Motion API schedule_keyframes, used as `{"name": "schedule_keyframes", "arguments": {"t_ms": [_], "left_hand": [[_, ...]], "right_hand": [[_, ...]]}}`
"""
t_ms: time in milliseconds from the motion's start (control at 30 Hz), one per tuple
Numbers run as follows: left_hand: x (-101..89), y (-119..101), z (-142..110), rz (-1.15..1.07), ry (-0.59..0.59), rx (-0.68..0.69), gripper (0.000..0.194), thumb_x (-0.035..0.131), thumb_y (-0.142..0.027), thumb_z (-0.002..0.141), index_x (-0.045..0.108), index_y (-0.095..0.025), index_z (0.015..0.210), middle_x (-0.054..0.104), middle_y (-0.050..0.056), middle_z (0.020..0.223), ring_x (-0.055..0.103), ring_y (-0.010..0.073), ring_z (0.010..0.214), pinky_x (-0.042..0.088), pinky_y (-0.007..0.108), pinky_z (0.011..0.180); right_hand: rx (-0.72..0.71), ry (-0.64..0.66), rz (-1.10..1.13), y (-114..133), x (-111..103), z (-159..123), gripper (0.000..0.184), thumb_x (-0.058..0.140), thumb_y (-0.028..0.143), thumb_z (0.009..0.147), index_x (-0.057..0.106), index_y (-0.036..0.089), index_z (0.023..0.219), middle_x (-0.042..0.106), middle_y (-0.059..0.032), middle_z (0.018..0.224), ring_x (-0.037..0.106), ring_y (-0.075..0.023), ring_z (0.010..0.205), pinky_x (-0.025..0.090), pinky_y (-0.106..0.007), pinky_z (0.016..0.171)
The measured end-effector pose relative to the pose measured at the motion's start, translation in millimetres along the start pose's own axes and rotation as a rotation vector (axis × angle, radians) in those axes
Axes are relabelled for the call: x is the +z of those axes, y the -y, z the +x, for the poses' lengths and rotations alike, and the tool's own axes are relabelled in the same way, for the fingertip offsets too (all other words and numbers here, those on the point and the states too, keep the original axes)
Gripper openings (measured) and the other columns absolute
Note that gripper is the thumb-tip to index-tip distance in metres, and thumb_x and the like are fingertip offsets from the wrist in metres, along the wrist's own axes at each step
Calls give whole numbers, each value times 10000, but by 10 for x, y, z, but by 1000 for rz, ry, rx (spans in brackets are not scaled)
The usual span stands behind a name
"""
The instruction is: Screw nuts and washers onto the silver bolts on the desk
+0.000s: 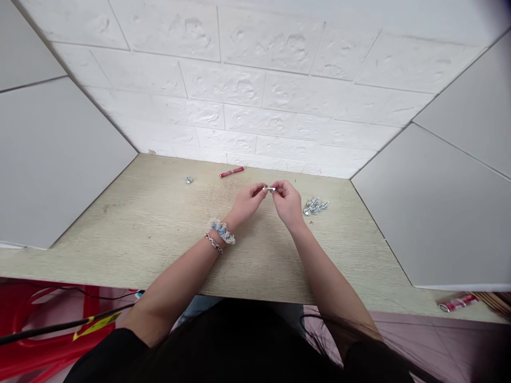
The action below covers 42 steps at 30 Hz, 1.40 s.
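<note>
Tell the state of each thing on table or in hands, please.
Left hand: pinching.
Right hand: pinching.
Small silver metal piece: held by both hands.
Single silver metal piece: lying alone, left.
Silver metal pieces: clustered beside right hand.
Slim red cylinder: lying beyond left hand.
Thicker red cylinder: lying at right.
Thin brown strips: partly visible.

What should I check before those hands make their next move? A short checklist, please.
1. Left hand on the small metal piece: ok, pinched at the fingertips.
2. Right hand on it too: ok, fingertips at its right end.
3. Metal fasteners all in one pile: not ok, a lone fastener lies far left of it.
4. Red pen-like tube clear of both hands: ok, it lies beyond them.
5. Held piece's parts fully joined: cannot tell, too small and partly covered.
</note>
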<state>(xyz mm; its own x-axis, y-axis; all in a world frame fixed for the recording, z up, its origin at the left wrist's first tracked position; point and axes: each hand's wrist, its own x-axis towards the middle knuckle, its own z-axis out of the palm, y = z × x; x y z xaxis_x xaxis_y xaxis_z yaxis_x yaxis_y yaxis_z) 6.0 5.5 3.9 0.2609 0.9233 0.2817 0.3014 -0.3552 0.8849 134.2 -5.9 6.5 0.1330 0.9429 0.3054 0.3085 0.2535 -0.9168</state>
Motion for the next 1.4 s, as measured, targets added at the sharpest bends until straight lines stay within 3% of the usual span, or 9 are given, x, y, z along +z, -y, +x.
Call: {"name": "schedule_keyframes", "arguments": {"t_ms": [233,467,700,1033,1167,1400], "left_hand": [[-53,-50,30,-433,144,-421,300,456,-394,780,552,-136,661,514,17,648,428,70,524,255,183,404],[-37,16,36,-670,272,-636,283,380,-335,777,496,-138,610,448,-3,556,390,45,432,196,159,347],[-37,66,49,-879,272,-645,181,486,-254,733,428,-148,598,396,-40,528,343,17,394,145,125,306],[-68,15,35,-920,265,-583,178,588,-304,735,555,-144,807,508,-19,666,420,11,468,215,117,333],[-73,-23,11,-887,295,-482,167,612,-284,716,552,-138,768,499,-23,670,435,18,515,259,130,388],[-43,-24,15,-775,287,-465,171,536,-288,753,532,-128,692,458,-16,612,427,39,525,297,158,444]], "right_hand": [[-59,17,-65,-19,17,-24,159,414,163,689,541,190,781,576,1,739,509,-120,670,398,-258,661],[-282,82,-239,10,23,-57,208,364,91,698,533,199,752,560,-19,780,520,-142,749,405,-279,719],[-428,225,-395,-13,25,-70,235,351,57,712,531,201,758,542,-50,805,509,-167,767,398,-291,704],[-364,88,-366,1,2,-51,245,360,73,705,532,198,826,570,-50,843,521,-175,812,400,-308,752],[-324,68,-320,1,4,-51,224,362,101,716,531,204,822,575,-36,832,519,-163,787,401,-302,741],[-267,88,-288,25,1,-63,201,366,127,713,528,209,801,573,-24,776,519,-158,732,399,-295,707]]}}
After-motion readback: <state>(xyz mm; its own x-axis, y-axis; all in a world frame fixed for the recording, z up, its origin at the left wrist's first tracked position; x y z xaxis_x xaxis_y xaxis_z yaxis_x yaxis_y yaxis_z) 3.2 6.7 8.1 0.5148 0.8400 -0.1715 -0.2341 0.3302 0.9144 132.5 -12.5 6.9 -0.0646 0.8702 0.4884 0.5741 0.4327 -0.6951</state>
